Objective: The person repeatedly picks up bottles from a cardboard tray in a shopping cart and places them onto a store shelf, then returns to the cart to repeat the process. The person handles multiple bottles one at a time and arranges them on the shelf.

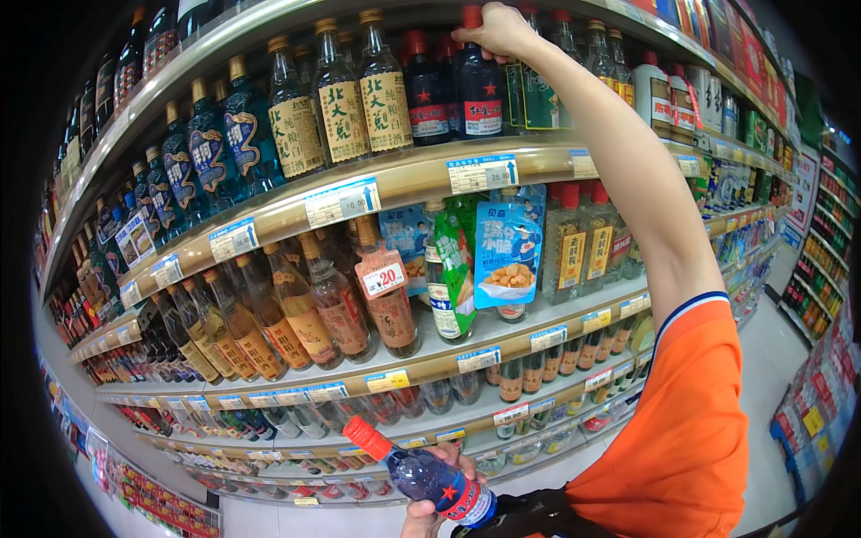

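My left hand is closed around a blue glass liquor bottle with a red cap and a red star, tilted low before my body. Raised to the upper shelf, my right hand has its fingers around the neck of a matching dark blue bottle, which stands upright at the shelf's front. Beside it on the left is a similar red-capped bottle. Clear bottles with cream labels stand farther left, and green-labelled bottles are partly behind my right forearm.
The shelf edge carries price tags. Below hang blue snack pouches in front of bottles, with brown-labelled bottles to their left and square glass bottles to their right. Stacked goods stand at the far right beside the aisle floor.
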The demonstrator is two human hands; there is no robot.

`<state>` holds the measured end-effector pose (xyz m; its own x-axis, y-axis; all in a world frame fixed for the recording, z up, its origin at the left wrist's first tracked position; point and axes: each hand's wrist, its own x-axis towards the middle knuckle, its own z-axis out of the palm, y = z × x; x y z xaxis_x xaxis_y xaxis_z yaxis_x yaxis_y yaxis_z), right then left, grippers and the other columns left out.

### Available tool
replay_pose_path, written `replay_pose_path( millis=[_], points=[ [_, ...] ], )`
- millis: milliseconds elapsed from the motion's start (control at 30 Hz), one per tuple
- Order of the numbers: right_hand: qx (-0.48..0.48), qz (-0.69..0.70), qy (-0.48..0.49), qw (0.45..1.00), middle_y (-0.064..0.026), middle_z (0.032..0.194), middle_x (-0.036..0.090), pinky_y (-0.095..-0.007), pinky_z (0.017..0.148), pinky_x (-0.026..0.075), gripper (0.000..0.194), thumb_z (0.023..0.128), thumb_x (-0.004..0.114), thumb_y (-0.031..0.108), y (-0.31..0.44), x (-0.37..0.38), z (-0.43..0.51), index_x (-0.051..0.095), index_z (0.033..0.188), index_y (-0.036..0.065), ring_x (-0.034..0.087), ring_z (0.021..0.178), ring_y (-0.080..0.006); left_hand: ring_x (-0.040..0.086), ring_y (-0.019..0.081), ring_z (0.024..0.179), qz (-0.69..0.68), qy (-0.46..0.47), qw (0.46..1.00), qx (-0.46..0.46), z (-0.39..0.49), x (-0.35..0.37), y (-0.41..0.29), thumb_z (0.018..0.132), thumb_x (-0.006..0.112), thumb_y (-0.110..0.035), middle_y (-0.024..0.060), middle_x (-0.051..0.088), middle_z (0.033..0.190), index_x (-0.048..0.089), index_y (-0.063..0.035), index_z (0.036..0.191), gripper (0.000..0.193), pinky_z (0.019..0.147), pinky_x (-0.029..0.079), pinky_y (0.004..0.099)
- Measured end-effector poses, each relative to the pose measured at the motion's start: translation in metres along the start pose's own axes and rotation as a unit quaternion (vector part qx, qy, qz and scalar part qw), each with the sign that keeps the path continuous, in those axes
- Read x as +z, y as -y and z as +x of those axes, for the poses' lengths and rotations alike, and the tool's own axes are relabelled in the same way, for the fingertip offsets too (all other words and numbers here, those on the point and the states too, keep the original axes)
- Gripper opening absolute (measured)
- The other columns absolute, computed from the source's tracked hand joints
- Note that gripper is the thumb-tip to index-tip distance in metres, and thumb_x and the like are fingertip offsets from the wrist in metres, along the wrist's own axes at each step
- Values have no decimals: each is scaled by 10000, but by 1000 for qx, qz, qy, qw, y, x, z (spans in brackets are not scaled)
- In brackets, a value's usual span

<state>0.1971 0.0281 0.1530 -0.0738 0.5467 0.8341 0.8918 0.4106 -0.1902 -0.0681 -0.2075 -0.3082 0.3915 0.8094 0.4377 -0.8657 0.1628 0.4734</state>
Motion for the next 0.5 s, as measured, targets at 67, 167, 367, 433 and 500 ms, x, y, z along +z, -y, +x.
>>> replay_pose_path(
  millis=[67,167,367,433,500],
  points=[
    [0,-84,17,996,-123,587,642,-377,478,517,357,821,657,296,-19,4,23,626,653,-17,622,481,-212,544,301,881,-3,5,1000,-1,5,-3,0,558,762,-302,75,412,972,472,-70,1136,687,802,487,531],
    [87,-155,74,981,-113,602,642,-378,456,497,372,839,648,324,-21,12,37,637,662,-3,610,494,-220,547,301,886,1,6,1000,-2,11,-10,-4,563,762,-300,79,413,968,471,-70,1140,685,788,491,521],
    [114,-129,130,976,-110,591,620,-389,429,457,413,819,688,368,-16,22,53,637,671,-14,574,474,-216,552,302,886,57,-11,998,21,16,1,-24,556,767,-291,83,420,958,476,-72,1147,694,772,499,502],
    [12,-235,113,965,-138,605,632,-391,521,511,506,740,727,472,-12,25,59,666,728,-30,602,505,-247,557,292,888,75,6,996,44,24,7,-33,545,788,-271,70,435,958,478,-66,1132,694,765,510,491],
    [-6,-254,76,964,-129,616,643,-373,560,537,534,680,735,542,22,-5,8,691,743,13,616,521,-253,562,273,909,61,6,998,14,42,19,-46,542,810,-259,48,444,963,465,-82,1140,713,774,522,482]
  ],
)
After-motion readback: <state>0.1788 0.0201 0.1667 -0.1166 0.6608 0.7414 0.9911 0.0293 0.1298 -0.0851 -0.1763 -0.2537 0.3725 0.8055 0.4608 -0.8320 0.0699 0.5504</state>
